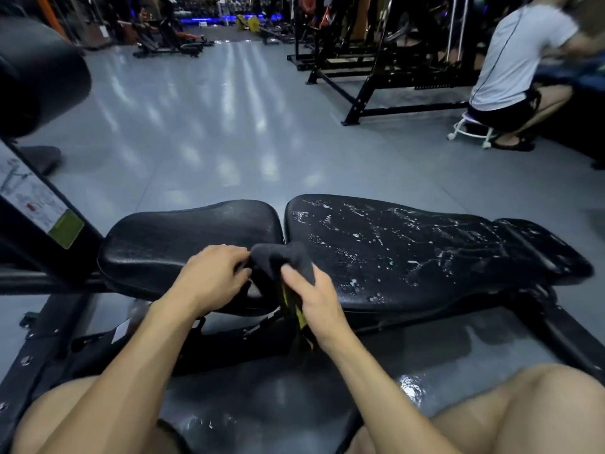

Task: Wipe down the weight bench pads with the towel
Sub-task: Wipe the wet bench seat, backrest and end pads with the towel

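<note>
A black weight bench lies across my view with two pads. The shorter seat pad (170, 234) is on the left and looks mostly dry. The longer back pad (409, 250) on the right is speckled with white droplets and foam. A dark grey towel (278, 257) is bunched over the gap between the pads. My left hand (209, 276) grips its left side with curled fingers. My right hand (311, 296) pinches its right side, thumb on top. A yellow-and-black strap (296, 309) hangs below the towel by my right hand.
The bench frame (49, 322) runs low at the left, under a black roller pad (36, 77). A person in a white shirt (517, 60) sits on a small stool at the far right beside black racks (376, 60). Grey floor (212, 126) stretches ahead; a wet patch lies near my right knee.
</note>
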